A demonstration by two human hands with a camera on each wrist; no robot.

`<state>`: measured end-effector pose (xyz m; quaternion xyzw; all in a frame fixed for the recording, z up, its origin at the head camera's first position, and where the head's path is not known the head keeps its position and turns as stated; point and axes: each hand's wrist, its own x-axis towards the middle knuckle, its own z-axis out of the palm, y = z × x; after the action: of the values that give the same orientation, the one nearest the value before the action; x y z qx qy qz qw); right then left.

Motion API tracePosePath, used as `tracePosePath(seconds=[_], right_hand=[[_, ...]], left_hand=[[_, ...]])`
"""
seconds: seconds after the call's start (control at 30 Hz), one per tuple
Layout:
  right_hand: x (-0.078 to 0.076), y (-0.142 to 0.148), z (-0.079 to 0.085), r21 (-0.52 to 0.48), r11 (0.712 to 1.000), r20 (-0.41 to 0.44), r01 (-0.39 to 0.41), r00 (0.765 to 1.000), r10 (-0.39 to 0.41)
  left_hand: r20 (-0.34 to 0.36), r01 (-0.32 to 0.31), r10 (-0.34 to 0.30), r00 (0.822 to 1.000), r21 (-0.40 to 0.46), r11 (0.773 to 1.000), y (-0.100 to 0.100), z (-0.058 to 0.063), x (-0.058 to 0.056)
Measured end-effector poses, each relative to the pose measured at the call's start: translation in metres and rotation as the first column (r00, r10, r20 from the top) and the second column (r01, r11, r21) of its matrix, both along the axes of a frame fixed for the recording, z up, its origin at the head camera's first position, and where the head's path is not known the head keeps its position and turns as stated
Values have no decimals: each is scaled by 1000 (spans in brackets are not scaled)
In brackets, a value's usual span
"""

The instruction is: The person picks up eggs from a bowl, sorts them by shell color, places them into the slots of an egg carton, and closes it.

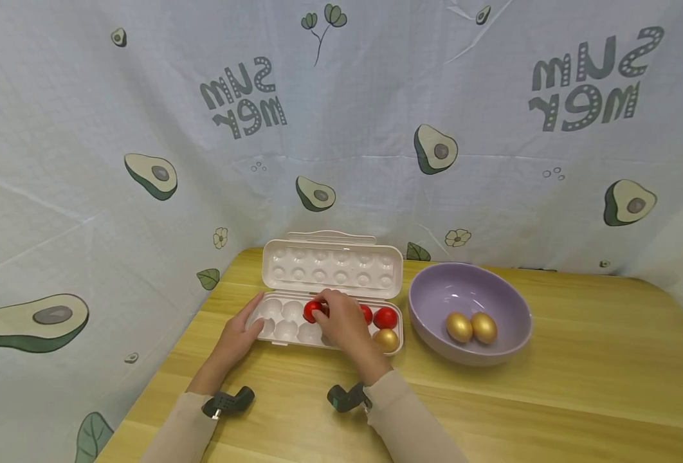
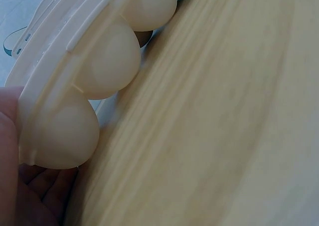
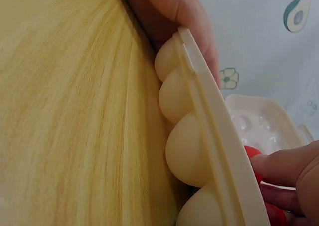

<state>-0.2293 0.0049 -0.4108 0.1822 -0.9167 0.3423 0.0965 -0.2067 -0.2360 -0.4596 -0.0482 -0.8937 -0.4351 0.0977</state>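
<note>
A pale egg box (image 1: 295, 343) lies with its hinged lid (image 1: 332, 290) raised at the back. My left hand (image 1: 233, 342) grips the box's left end; in the left wrist view its fingers (image 2: 47, 193) reach below the rounded cups. Between thumb and fingertips my right hand (image 1: 347, 325) pinches a red egg (image 1: 310, 312) over the back row of cups. Further right in the box sit red eggs (image 1: 385, 318) and, in the front right cup, a gold egg (image 1: 386, 339). My right hand hides some middle cups.
A purple bowl (image 1: 469, 357) stands to the right of the egg box with two gold eggs (image 1: 484, 328) inside. Behind the wooden table (image 1: 584, 347) hangs a printed cloth (image 1: 376, 77), which also runs along the left side.
</note>
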Motion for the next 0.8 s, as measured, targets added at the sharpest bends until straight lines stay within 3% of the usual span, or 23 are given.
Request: tracePosePath(seconds=[0.23,0.63,0.8], right_hand=[[0,0,1,-21,999,22,27,999,-26],[2,4,7,-157,987,110,-23,993,41],[1,9,14,-195,980,104,-31,993,52]], left_hand=[[-24,4,-4,1000,-6,1000,1,0,1],[-12,13,-13,1000,-1,1000,-2,0,1],[0,7,-7,1000,-2,1000,-3,1,0]])
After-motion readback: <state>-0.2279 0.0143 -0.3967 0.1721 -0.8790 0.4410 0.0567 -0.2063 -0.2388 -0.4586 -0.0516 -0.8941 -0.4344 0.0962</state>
